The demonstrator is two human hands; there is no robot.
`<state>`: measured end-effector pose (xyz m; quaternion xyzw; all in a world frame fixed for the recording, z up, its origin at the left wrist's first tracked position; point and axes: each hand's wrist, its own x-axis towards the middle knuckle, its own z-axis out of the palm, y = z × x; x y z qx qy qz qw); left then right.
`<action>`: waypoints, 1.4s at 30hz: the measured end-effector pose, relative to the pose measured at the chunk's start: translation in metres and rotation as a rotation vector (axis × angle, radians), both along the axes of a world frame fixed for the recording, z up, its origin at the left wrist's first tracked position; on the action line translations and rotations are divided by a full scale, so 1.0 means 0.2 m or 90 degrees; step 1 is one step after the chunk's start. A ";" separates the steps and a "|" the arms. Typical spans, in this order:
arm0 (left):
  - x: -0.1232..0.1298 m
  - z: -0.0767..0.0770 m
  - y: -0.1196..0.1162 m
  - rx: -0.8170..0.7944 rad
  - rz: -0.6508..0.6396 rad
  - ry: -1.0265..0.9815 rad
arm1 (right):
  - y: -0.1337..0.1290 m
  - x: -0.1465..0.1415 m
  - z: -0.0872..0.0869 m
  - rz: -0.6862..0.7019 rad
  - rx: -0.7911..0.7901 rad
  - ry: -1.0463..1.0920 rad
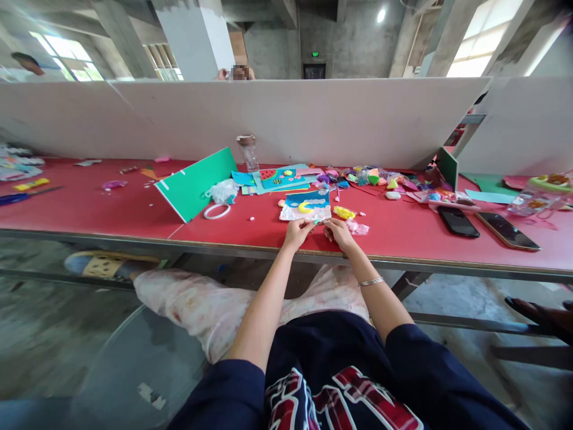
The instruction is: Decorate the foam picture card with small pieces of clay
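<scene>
Between my fingertips is a small green piece of clay (317, 222), partly hidden by the fingers. My left hand (297, 233) pinches it from one side. From the other side my right hand (339, 232), with a bracelet on its wrist, closes on it with thumb and forefinger. Just beyond both hands lies a blue and white clay picture (289, 213) with a yellow crescent (305, 207) on it. A yellow packet (344, 212) and a crumpled pink wrapper (357, 227) rest close to my right hand.
A green board (201, 182) leans upright at left, beside a white ring (217, 211) and a clear bottle (248, 152). Decorated cards (282, 179) and a heap of clay packets (376, 178) lie farther back. Two phones (458, 221) (508, 231) are at right. A white partition (286, 122) stands behind.
</scene>
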<state>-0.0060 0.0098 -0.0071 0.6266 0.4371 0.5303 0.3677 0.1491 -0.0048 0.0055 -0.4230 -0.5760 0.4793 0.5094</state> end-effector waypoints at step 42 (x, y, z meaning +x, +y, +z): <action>0.01 0.01 0.00 -0.032 -0.005 -0.089 | 0.00 0.00 0.00 0.012 -0.015 0.008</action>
